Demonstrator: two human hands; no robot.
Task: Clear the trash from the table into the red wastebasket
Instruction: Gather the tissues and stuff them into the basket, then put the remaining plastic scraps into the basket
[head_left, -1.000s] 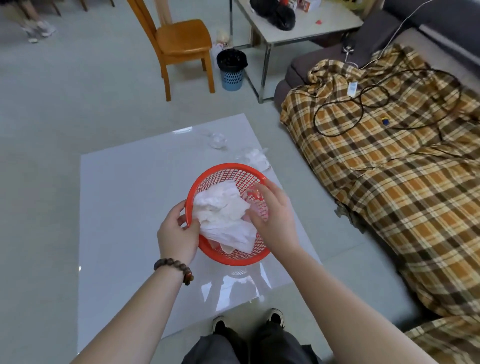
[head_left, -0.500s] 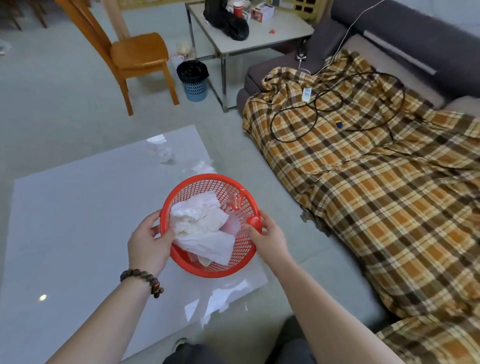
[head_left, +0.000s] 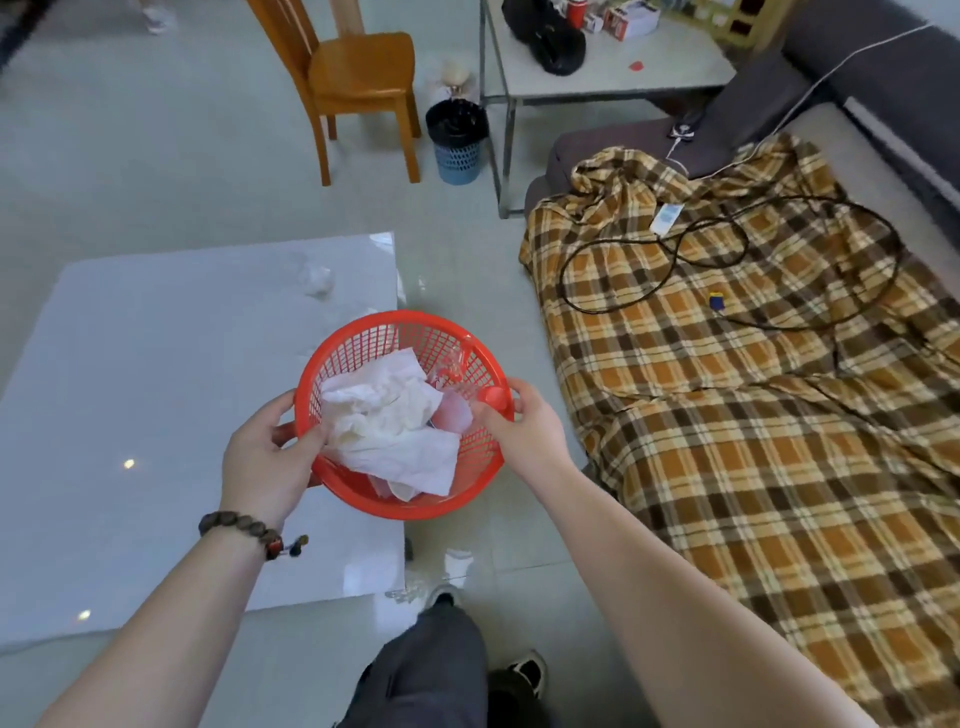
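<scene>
Just off the right edge of the white table (head_left: 156, 415), both hands hold the red wastebasket (head_left: 400, 410). The left hand (head_left: 265, 462) grips its rim; the right hand (head_left: 524, 426) grips the other side. Crumpled paper (head_left: 389, 431) lies inside. One wad (head_left: 318, 280) sits on the table's far side, so it needs picking up next.

1 head-worn view, downward, close over hands (head_left: 395, 447)

both hands (head_left: 265, 457) (head_left: 524, 431) grip the red wastebasket (head_left: 467, 493) full of crumpled tissue (head_left: 389, 431).

Red wastebasket (head_left: 470, 358), seemingly white tissues (head_left: 395, 431)
</scene>
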